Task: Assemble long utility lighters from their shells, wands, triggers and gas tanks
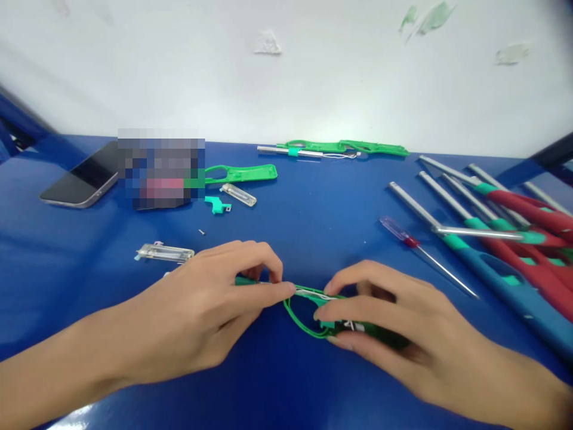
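Note:
Between my hands lies a green plastic lighter casing half point(308, 331), with an open loop and a white wire point(314, 294) running along its upper edge. My left hand point(206, 304) pinches the casing's left end, thumb and index finger close to the wire. My right hand point(398, 316) grips the right part, its fingertips around a teal trigger piece point(327, 324). Its palm hides the casing's far right end. Just beyond my left hand lies a clear fuel tank point(165, 252). A small screw point(202, 232) rests behind it.
Several long-nosed lighters point(505, 278) with red or blue handles pile at right, beside a screwdriver point(409, 240). Behind are green casing parts point(371, 147), a metal tube point(273, 150), another casing half point(250, 174), a clear tank point(240, 194) and a teal piece point(217, 205). A phone point(83, 176) lies left.

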### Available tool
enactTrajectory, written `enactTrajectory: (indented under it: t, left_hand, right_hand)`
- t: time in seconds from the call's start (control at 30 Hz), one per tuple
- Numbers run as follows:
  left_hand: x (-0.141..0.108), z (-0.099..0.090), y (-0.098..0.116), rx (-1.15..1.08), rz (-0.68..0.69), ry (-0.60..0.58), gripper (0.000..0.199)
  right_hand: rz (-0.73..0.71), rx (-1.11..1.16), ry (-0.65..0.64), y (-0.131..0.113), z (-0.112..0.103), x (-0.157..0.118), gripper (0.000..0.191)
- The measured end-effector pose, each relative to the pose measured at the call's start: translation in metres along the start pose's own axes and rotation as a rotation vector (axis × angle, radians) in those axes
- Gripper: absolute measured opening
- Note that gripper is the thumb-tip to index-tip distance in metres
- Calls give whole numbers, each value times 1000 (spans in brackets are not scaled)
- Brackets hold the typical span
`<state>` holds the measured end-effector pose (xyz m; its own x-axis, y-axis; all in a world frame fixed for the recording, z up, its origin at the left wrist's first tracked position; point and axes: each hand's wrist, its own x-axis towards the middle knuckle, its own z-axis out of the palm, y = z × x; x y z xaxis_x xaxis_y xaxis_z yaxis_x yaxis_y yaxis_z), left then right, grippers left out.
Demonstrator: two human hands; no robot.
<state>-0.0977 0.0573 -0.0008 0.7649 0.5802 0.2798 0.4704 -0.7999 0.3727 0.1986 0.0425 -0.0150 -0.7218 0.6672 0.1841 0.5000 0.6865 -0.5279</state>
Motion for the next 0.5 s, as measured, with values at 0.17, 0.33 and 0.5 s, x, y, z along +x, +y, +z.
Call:
enactTrajectory:
  t: [0.17,0.33,0.5]
  left_hand:
    - [2,-2,-5,-114,-40,-22,31]
    - [4,-4,-9,-167,-41,-68,31]
    - [5,-5,-7,-185,-69,-104,27]
  right_hand:
    - [2,-6,-13,0,0,0,20]
    - [1,0,-4,-1,-1,-2,20]
    - [-16,2,15,-1,-1,-1,20]
